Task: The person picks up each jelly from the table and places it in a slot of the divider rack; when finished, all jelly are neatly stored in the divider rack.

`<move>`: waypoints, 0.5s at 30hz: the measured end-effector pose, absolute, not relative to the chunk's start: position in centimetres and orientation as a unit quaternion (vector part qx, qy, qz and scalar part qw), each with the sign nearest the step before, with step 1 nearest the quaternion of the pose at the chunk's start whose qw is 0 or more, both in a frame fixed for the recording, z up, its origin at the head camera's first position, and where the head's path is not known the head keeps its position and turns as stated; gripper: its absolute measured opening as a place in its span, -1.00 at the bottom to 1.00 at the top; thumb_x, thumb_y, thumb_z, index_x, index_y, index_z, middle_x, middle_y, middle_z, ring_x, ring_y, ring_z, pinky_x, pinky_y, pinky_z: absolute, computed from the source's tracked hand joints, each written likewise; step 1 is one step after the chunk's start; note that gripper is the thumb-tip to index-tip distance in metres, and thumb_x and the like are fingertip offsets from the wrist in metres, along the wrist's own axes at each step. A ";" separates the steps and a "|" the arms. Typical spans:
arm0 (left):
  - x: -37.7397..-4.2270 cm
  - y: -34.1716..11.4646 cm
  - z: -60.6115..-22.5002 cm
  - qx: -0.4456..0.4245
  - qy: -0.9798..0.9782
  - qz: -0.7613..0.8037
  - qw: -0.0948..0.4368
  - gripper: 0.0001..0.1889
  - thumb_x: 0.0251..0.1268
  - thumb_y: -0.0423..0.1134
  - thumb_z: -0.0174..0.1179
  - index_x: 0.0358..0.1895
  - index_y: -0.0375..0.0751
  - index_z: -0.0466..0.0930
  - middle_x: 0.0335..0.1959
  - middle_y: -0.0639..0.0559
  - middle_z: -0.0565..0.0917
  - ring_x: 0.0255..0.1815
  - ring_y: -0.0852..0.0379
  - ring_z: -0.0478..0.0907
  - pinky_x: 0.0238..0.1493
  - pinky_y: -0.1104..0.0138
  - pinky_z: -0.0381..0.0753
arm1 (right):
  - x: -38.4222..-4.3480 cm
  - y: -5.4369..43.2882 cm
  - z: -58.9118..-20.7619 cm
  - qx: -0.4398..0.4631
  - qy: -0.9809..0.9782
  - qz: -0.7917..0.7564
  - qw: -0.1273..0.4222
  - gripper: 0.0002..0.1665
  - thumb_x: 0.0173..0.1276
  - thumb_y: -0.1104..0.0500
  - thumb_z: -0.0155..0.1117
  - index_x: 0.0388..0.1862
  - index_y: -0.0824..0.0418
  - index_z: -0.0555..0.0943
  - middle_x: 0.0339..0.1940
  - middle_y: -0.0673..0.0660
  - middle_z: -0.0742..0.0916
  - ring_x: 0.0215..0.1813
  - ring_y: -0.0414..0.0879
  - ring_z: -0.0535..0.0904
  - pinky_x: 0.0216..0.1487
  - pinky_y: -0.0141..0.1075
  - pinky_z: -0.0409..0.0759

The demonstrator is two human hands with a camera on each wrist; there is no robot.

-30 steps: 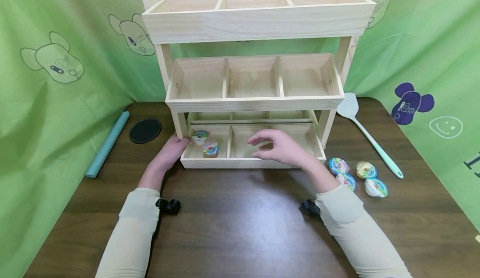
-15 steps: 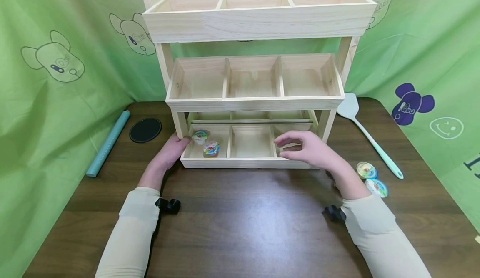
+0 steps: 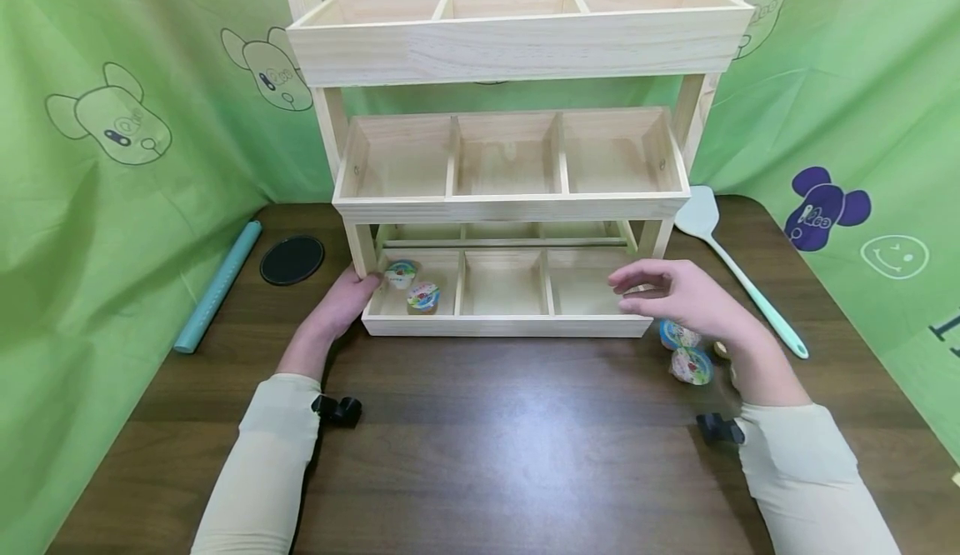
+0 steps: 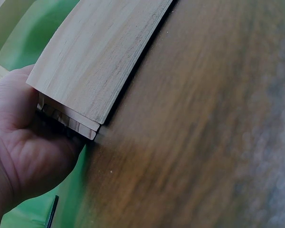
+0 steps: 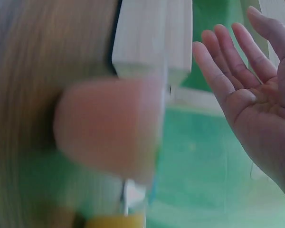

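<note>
The right hand (image 3: 681, 290), empty, fingers parted, has shifted to the tray's (image 3: 495, 327) right edge, nearer the bench's (image 3: 510, 455) loose cups (image 3: 692, 367); the left hand (image 3: 345, 297) touches the left edge, grip unclear.

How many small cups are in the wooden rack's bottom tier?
2: a cup at the back of the left compartment, another cup nearer its front. The right hand hides part of the right compartment.

The head view is bright and mostly crisp; a pale glare whitens the middle of the counter (image 3: 480, 463), and a soft shadow lies beside the right sleeve (image 3: 813, 480); the 2 wrist views are dimmer; in the right, the nearest cup (image 5: 109, 128) smears badly; in the left, wood grain blurs rightward.
</note>
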State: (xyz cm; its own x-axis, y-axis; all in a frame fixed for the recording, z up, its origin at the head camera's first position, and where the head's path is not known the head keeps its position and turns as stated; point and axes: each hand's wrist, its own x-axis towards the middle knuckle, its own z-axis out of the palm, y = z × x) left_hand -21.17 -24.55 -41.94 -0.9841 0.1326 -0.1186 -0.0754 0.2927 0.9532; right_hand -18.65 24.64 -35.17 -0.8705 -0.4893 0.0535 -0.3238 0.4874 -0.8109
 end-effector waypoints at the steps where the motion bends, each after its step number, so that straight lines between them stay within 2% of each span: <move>1: -21.1 -24.5 -41.9 0.018 0.798 0.595 0.087 -0.34 0.53 -0.31 -0.18 0.58 -0.43 -0.15 0.50 -0.41 0.17 0.43 -0.22 0.24 0.44 -0.03 0.24 | -18.7 25.1 -35.2 -0.237 0.861 -0.442 0.089 -0.60 0.35 0.21 0.44 0.14 0.28 0.66 0.05 0.31 0.72 0.00 -0.08 0.69 -0.08 -0.41 0.64; 10: -21.0 -24.4 -41.7 0.021 0.790 0.607 0.089 -0.35 0.54 -0.33 -0.18 0.58 -0.43 -0.15 0.49 -0.42 0.17 0.42 -0.24 0.25 0.43 -0.04 0.25 | -18.6 28.7 -35.0 -0.249 0.880 -0.394 0.092 -0.59 0.33 0.22 0.45 0.15 0.21 0.67 0.05 0.22 0.75 -0.01 -0.14 0.69 -0.06 -0.47 0.59; 15: -21.0 -24.5 -41.8 0.025 0.791 0.605 0.088 -0.35 0.53 -0.35 -0.19 0.58 -0.44 -0.16 0.50 -0.42 0.14 0.44 -0.23 0.22 0.44 -0.04 0.23 | -18.4 30.6 -34.7 -0.241 0.909 -0.331 0.081 -0.57 0.33 0.14 0.47 0.17 0.07 0.67 0.10 0.10 0.74 0.02 -0.25 0.62 -0.07 -0.45 0.53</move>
